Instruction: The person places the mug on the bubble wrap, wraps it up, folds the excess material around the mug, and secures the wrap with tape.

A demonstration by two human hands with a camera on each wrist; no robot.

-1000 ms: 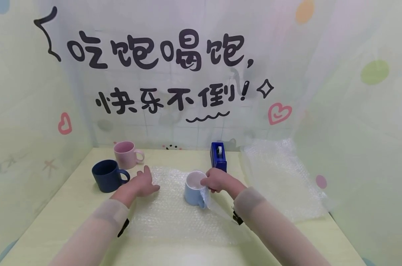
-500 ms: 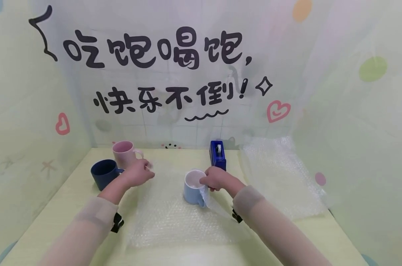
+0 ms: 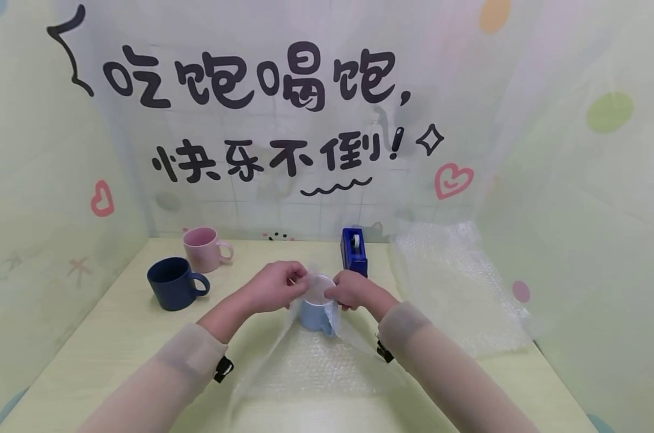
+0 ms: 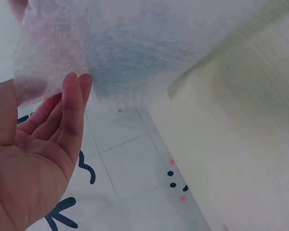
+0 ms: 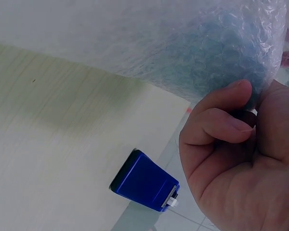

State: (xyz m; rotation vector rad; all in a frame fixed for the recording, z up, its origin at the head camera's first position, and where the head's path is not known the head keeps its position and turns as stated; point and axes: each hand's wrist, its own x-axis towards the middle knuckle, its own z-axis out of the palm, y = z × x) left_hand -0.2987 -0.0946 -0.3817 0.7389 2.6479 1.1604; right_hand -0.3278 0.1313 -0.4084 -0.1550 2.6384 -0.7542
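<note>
A light blue mug [image 3: 315, 317] stands upright on a sheet of bubble wrap [image 3: 316, 367], its handle toward me. My left hand [image 3: 275, 286] holds the sheet's left side up against the mug's rim; the left wrist view has this raised bubble wrap [image 4: 130, 57] between thumb and fingers. On the opposite side my right hand [image 3: 357, 291] pinches the other side of the sheet at the rim, with fingers curled. Through the bubble wrap [image 5: 226, 48] in the right wrist view, the mug shows only as a blurred blue shape.
A dark blue mug [image 3: 171, 285] and a pink mug [image 3: 204, 251] stand at the back left. Behind my right hand is a blue tape dispenser [image 3: 354, 251]. More bubble wrap [image 3: 457, 288] lies at the right, against the wall. Printed curtains enclose the table [image 3: 105, 343].
My left hand has moved from beside the dark blue mug rightward to the light blue mug, bringing the sheet's left side up with it. The right hand has stayed at the rim.
</note>
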